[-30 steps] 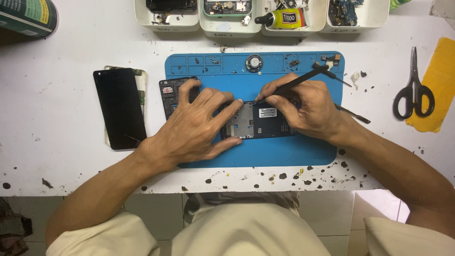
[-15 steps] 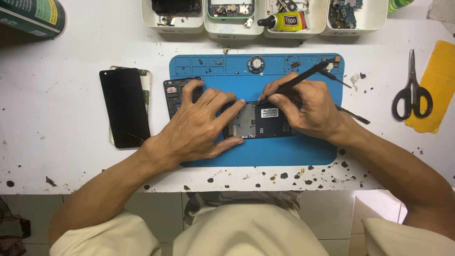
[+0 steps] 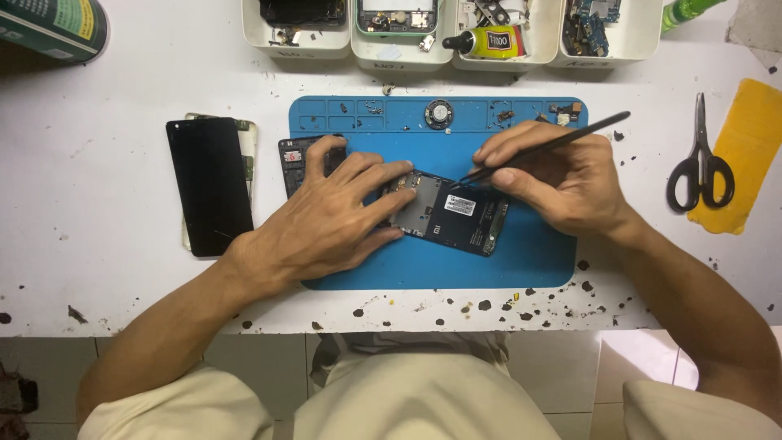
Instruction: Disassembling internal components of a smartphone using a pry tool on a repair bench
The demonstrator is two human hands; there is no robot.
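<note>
A white worktable point(image 3: 122, 269), pitted with dark chips along its near edge, carries a blue rubber repair mat point(image 3: 521, 253) in the middle. On that mat lies an opened dark smartphone body point(image 3: 456, 216), tilted a little, its black battery and metal shield facing up. The person's left hand point(image 3: 326, 224) lies flat over the phone's left end, fingers spread and pressing down, the fingertips reaching onto the shield. The right hand point(image 3: 562, 179) pinches a slim black pointed tool point(image 3: 546, 147) between thumb and forefinger, the other fingers curled beneath; its tip touches the phone's upper edge near the battery. Under the left hand's fingers a second dark phone part point(image 3: 295, 163) sticks out at the mat's left side. Just off the mat to the left rests a black glass screen panel point(image 3: 210, 186) on top of a pale frame. Black-handled scissors point(image 3: 700, 167) lie well to the right, beside a yellow cloth point(image 3: 745, 147). Along the far edge stand white plastic parts trays point(image 3: 297, 45), with a yellow glue tube point(image 3: 489, 41) in one.
</note>
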